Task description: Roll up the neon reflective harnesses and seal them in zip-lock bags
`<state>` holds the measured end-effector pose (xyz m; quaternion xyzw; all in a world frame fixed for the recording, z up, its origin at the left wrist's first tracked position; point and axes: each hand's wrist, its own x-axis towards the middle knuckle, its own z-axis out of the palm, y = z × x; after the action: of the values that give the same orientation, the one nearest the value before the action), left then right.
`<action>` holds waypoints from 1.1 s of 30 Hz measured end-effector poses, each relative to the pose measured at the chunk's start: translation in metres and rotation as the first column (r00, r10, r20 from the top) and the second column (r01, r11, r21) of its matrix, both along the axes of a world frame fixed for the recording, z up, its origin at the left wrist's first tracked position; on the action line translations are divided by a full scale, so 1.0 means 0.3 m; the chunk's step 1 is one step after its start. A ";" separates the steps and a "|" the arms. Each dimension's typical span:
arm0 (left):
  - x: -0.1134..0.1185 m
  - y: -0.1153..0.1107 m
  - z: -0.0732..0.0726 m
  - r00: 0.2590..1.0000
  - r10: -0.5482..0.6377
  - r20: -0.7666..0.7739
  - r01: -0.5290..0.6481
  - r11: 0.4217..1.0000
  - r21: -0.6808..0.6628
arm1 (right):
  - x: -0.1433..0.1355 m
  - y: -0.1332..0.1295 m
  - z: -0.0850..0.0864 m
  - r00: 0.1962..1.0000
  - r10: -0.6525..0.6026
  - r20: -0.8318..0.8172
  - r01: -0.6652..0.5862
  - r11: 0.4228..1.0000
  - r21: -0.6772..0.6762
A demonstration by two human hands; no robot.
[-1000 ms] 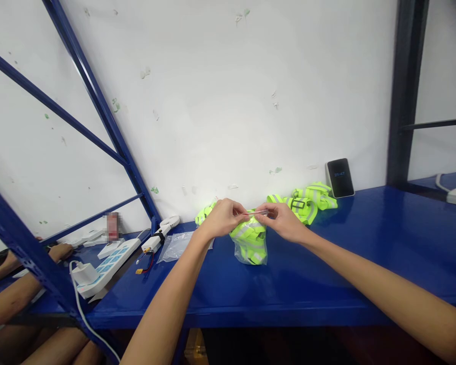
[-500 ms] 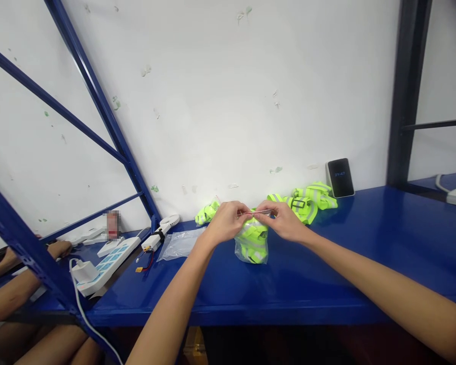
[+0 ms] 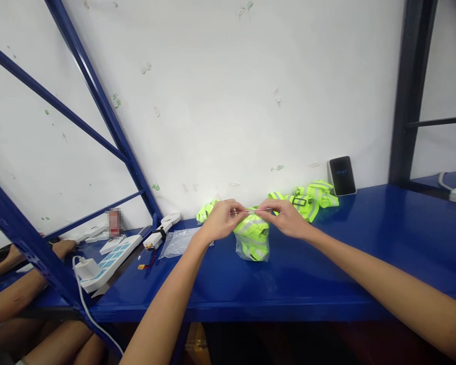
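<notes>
A clear plastic bag (image 3: 252,238) with neon-yellow reflective strapping inside stands upright on the blue table (image 3: 289,294). My left hand (image 3: 224,218) pinches the left part of the bag's top edge between thumb and fingers. On the right part of the same edge, my right hand (image 3: 283,217) is closed in a pinch too. The top edge is stretched nearly straight between the two hands. Behind my right hand lie more neon-yellow reflective straps (image 3: 307,200) with a dark buckle. Another neon-yellow bundle (image 3: 205,210) is partly hidden behind my left hand.
A flat clear plastic bag (image 3: 178,242) lies left of my left arm, beside a white handheld fan (image 3: 161,233) with wires. Further left are a power strip (image 3: 112,261), blue rack posts (image 3: 95,96) and another person's arm (image 3: 19,299). A phone-like device (image 3: 342,176) leans on the wall.
My fingers have moved slightly apart along the bag's top edge, so more of it shows between them. The bag stays in about the same place.
</notes>
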<state>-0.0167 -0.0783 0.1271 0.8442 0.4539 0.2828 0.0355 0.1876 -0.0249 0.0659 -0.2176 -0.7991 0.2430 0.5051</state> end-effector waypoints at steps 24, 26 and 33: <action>0.028 -0.016 -0.046 0.998 -0.064 0.010 0.062 0.989 0.131 | -0.019 -0.030 0.017 0.998 0.069 0.005 -0.070 0.996 0.060; 0.033 -0.023 -0.043 0.999 -0.048 -0.015 0.049 0.989 0.139 | -0.023 -0.037 0.017 0.998 0.065 0.002 -0.064 0.994 0.086; 0.041 -0.063 -0.006 0.973 -0.042 -0.229 0.063 0.994 0.088 | -0.009 -0.042 0.026 0.989 0.139 0.043 -0.142 0.985 0.094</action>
<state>-0.0043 -0.0972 0.1253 0.8834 0.4187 0.2047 -0.0492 0.1850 -0.0374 0.0738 -0.1403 -0.8324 0.2350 0.4819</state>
